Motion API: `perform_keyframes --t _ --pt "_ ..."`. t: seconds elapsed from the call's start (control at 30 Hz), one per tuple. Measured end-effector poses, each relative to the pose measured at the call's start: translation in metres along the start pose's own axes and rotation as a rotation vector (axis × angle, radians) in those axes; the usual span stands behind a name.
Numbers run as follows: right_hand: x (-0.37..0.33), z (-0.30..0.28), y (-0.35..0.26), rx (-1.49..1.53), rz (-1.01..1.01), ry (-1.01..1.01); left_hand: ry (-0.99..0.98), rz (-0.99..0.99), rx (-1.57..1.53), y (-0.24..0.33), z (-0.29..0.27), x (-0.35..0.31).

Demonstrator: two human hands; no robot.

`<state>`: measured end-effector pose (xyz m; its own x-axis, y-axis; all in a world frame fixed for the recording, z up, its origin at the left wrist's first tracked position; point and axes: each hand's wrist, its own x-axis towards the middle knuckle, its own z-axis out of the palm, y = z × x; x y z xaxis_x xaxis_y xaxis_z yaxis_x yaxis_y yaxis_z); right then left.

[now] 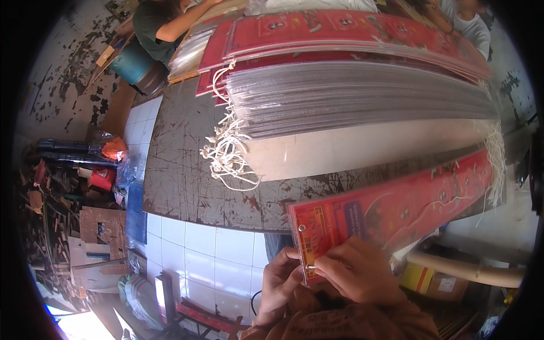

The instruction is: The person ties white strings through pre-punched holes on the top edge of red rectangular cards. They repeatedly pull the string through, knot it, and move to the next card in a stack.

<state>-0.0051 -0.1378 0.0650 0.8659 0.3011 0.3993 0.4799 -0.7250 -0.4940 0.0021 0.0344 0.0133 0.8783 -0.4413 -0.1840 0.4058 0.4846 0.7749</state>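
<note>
A stack of long red printed boards (391,218) slants across the table's near edge, its left end in front of me. My left hand (280,280) pinches that end at the lower corner, fingers and thumb at the edge. A metal eyelet (301,228) shows at the upper corner. My right hand (362,269) lies over the boards' face with its fingers closed on a short white cord (310,267) beside the lower corner. Beyond lies a thick pile of boards (351,105), seen edge-on, with knotted white cord loops (226,156) at its left end.
More red boards (340,28) lie on the far side of the scratched dark table (181,153). Loose white strings (496,164) hang at the right. One person (156,28) is at upper left, another (473,28) at upper right. Scrap cardboard (102,226) lies left; a brown tube (464,271) is lower right.
</note>
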Motion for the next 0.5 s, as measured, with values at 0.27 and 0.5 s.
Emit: perform_keyframes --t 0.27,0.5 --pt "0.008 0.003 -0.002 -0.050 -0.050 -0.013 0.011 0.033 0.012 -0.003 -0.001 0.000" --pt "0.011 0.008 -0.002 -0.123 -0.099 -0.011 0.004 0.008 0.103 -0.003 -0.002 0.000"
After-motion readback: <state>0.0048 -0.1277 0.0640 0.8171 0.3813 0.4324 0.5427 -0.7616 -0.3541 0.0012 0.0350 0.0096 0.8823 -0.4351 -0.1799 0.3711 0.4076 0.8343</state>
